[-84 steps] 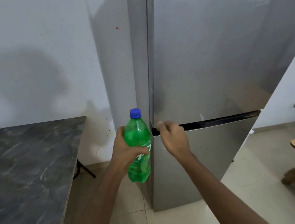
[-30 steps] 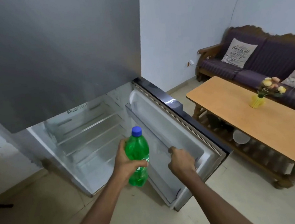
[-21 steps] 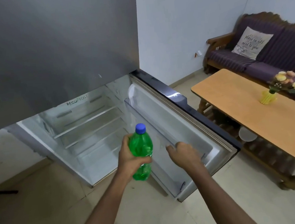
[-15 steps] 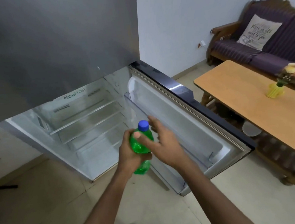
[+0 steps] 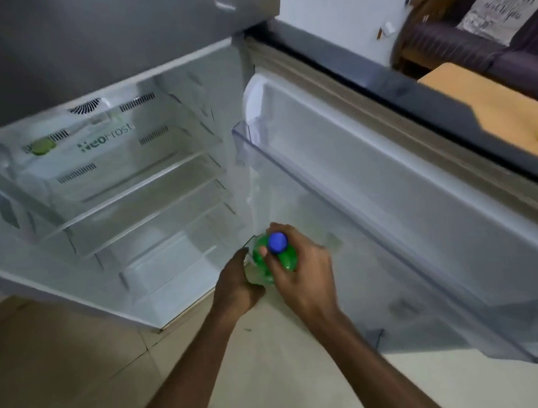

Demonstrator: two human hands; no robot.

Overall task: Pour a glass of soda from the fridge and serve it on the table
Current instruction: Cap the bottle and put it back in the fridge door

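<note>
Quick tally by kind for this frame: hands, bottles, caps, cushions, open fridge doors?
Hands: 2, left hand and right hand, both on the bottle
Green bottle: 1
Blue cap: 1
Cushion on the sofa: 1
Open fridge door: 1
Total: 6

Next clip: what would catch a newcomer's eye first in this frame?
The green soda bottle with its blue cap, low at centre, gripped by the left hand and the right hand together. Behind it the fridge compartment gapes open with bare shelves, its door swung out to the right. At far right sit a wooden table and a dark sofa with a printed cushion.
</note>
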